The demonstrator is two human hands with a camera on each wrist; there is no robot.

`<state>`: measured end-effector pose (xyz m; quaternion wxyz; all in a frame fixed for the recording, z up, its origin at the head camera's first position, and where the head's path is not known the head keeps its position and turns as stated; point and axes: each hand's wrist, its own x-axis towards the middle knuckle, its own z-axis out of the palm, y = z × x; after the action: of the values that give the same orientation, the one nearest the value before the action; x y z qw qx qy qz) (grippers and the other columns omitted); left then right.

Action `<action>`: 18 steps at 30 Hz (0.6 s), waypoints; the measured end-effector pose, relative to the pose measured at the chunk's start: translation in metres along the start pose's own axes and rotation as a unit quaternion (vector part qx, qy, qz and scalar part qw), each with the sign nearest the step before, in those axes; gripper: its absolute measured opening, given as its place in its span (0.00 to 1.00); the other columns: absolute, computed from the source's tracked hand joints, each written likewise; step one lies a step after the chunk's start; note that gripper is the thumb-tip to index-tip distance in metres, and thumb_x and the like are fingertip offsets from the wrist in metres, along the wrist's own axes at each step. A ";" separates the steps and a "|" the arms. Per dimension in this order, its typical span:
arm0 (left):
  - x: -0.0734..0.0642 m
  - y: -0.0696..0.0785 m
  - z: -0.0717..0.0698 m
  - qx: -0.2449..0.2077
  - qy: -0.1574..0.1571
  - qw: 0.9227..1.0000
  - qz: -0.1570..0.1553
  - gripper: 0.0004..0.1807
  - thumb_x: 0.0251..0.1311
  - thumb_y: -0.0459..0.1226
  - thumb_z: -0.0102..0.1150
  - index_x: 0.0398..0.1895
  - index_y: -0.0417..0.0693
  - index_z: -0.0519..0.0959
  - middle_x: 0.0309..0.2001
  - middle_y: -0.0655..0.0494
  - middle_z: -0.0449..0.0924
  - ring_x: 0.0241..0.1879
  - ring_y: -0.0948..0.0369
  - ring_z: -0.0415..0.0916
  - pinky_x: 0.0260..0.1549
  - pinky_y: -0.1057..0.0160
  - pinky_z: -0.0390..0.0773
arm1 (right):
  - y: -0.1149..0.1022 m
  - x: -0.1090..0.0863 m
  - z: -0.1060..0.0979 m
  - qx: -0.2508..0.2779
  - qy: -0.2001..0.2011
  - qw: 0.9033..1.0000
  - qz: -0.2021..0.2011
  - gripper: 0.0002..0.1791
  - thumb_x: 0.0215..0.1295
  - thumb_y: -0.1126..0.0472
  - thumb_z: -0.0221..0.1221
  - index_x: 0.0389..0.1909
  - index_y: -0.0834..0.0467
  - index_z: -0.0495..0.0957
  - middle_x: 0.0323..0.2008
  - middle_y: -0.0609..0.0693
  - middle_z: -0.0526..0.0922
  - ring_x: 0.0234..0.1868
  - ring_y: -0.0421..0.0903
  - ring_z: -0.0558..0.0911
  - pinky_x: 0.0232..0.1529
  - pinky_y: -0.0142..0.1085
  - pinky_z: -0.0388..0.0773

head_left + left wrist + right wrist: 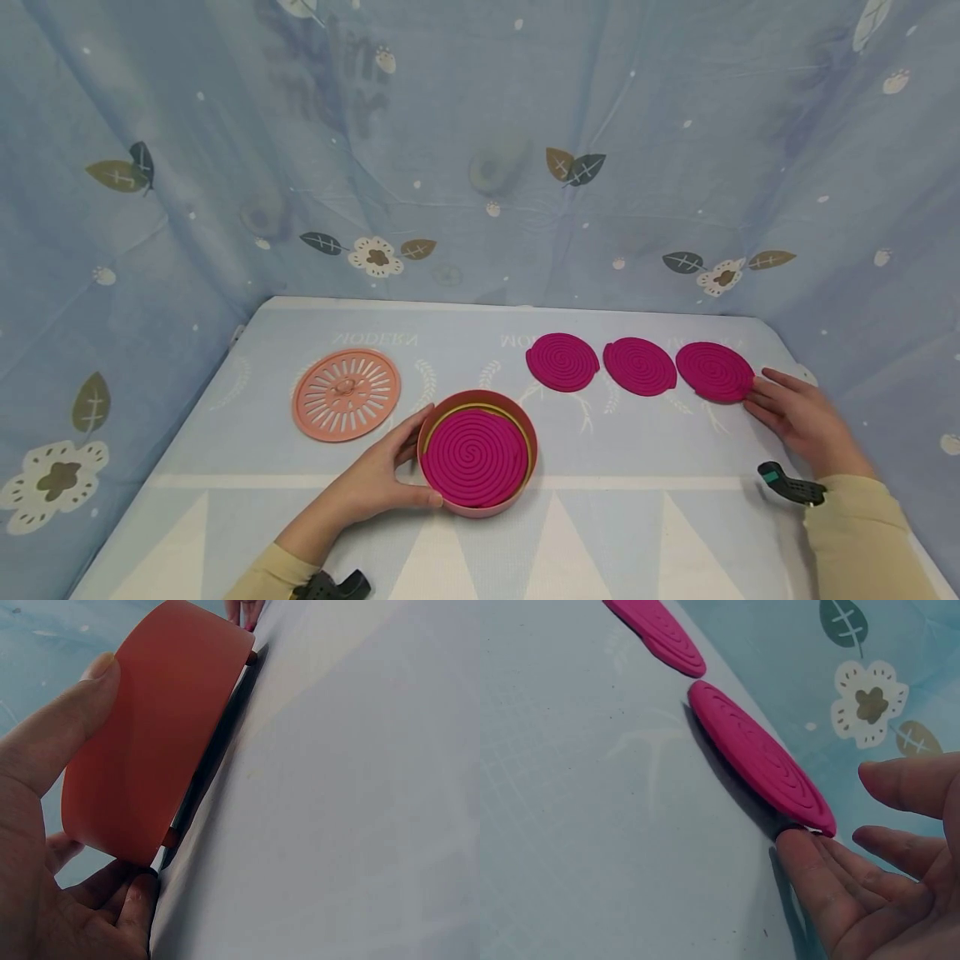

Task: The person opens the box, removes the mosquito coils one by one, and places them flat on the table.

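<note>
At the right of the head view, a magenta mosquito coil [714, 372] lies face up; being round, it has no long axis of its own, though the right wrist view foreshortens it into an oval slanting from upper middle to lower right. The right hand [798, 417] touches its right edge, fingers loosely extended, thumb clear. At lower centre, the left hand [382, 483] grasps the side of a round coral holder [482, 512], opening upward, another coil [476, 457] inside.
</note>
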<state>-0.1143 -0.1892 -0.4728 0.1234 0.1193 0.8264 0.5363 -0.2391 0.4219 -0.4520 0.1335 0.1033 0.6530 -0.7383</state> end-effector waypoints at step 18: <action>0.001 -0.001 0.000 -0.005 0.000 1.000 0.003 0.67 0.35 0.53 0.83 0.79 0.60 0.51 0.74 0.66 0.55 0.67 0.64 0.64 0.68 0.63 0.64 | -0.003 -0.006 0.001 0.029 0.023 0.999 -0.012 0.53 0.69 0.59 0.61 0.78 0.57 0.29 0.39 0.40 0.85 0.41 0.40 0.85 0.43 0.37 0.86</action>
<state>-0.1149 -0.1894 -0.4732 0.1224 0.1215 0.8230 0.5412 -0.2350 0.4217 -0.4469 0.1065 0.1162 0.6357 -0.7557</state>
